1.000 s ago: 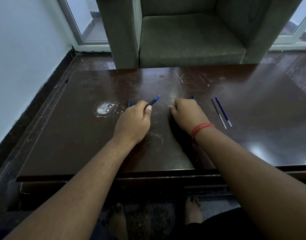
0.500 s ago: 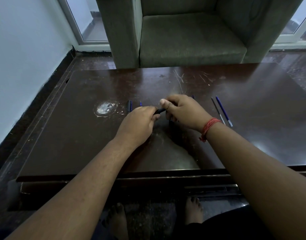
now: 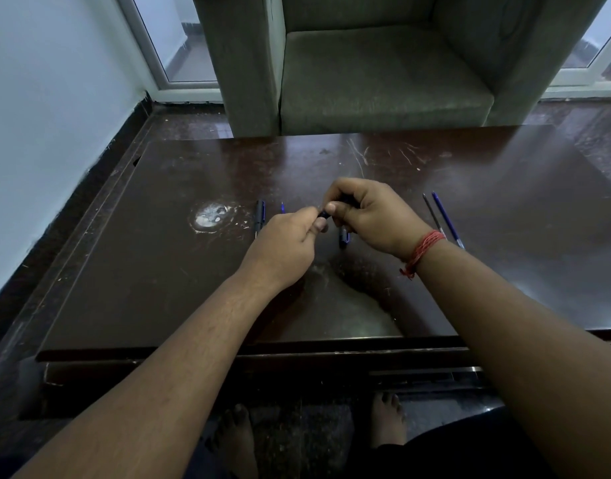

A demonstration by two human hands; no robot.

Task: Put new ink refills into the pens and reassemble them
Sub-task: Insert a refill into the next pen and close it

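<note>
Both hands meet over the middle of the dark wooden table (image 3: 159, 271) on one dark pen (image 3: 324, 214). My left hand (image 3: 287, 242) pinches its near end and my right hand (image 3: 366, 216) curls round its far part, hiding most of it. A second dark pen (image 3: 260, 214) lies just left of my left hand, with a small blue piece (image 3: 282, 207) beside it. Another pen part with a blue clip (image 3: 344, 236) lies under my right hand. Two thin refills (image 3: 444, 219), one dark and one blue, lie side by side right of my right wrist.
A grey-green armchair (image 3: 383, 74) stands against the table's far edge. A white worn patch (image 3: 211, 217) marks the tabletop at the left. The white wall runs along the left side. My bare feet show on the floor below the near edge.
My right hand has lifted off the table and moved left onto the pen held by my left hand. The pen's blue tip, free a second ago, is now covered by my right fingers.
</note>
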